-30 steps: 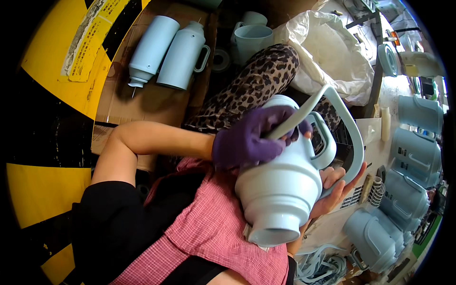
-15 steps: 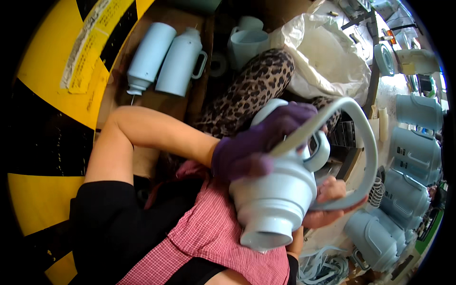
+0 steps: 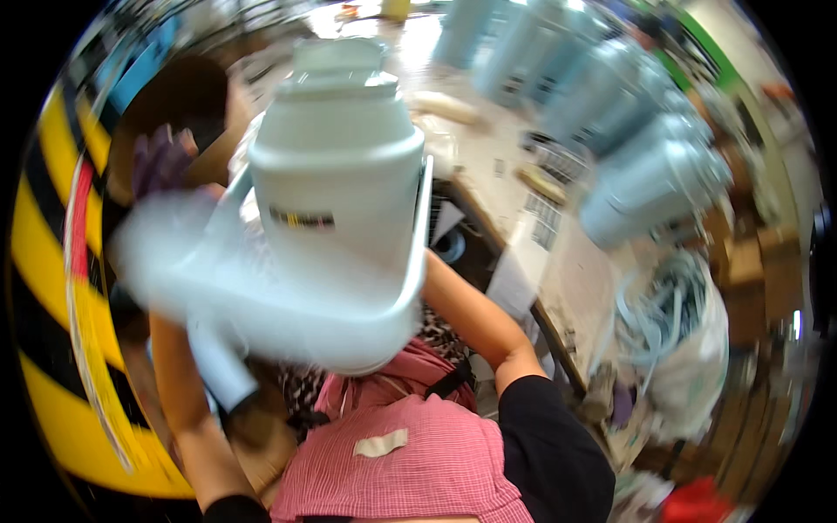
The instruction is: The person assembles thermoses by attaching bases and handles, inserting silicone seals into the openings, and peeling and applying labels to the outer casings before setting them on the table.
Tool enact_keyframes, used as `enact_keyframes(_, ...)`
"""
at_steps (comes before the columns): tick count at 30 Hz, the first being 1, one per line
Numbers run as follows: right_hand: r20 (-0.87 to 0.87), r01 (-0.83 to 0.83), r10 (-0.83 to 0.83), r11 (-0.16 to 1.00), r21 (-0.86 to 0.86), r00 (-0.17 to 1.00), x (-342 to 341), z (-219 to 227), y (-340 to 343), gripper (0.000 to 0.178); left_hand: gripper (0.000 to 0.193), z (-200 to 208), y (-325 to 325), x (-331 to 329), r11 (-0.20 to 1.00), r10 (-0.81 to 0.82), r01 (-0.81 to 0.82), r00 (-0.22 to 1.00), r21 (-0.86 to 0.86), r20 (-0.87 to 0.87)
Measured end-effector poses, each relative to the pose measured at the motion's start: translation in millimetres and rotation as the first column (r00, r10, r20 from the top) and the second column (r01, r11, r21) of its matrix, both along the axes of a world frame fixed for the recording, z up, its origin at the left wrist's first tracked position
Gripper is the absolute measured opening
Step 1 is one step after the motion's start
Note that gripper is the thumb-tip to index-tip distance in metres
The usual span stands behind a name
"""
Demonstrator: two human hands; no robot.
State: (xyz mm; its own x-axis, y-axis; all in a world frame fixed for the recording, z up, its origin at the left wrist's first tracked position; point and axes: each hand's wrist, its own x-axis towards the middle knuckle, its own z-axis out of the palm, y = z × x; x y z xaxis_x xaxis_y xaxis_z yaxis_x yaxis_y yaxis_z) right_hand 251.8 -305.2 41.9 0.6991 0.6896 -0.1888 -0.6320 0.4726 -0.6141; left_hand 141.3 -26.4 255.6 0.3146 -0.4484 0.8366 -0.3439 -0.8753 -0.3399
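Observation:
A pale blue plastic thermos jug (image 3: pixel 336 183) with a small dark label fills the middle of the head view, held up in the air. Its stepped neck and top point away from me. The loop-shaped carrying handle (image 3: pixel 288 305) swings in front of it, badly blurred. My right forearm runs up behind the jug, which hides the hand itself; no other hand reaches the jug. Off to the left, my left hand (image 3: pixel 166 161) in a purple glove is apart from the jug, fingers spread though somewhat blurred. Behind the handle's blur, a light blue cylindrical piece (image 3: pixel 218 366) shows below.
Several similar blue jugs (image 3: pixel 645 183) line the workbench (image 3: pixel 488 174) at the right. A white bag (image 3: pixel 697 383) of blue strips hangs by its near end. A brown round-edged container (image 3: pixel 192 96) lies beyond my left hand. Yellow-black striped surfaces (image 3: pixel 52 349) bound the left side.
My view has swung to the right. The jug has been turned so its neck points away instead of toward me. My left hand has come off it and moved left.

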Motion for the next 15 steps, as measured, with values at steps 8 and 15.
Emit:
enact_keyframes(8,0.417,0.972,-0.879,0.23,-0.053,0.231,-150.7,107.9,-289.5,0.03,0.042,-155.5,-31.7,-73.9,0.951,-0.21,0.02,0.772,-0.307,-0.6)
enact_keyframes(15,0.756,0.867,-0.564,-0.499,0.01,-0.333,-153.1,94.4,-387.0,0.035,0.038,-194.2,-38.6,-77.4,0.664,-0.507,-0.178,0.606,-0.726,-0.613)
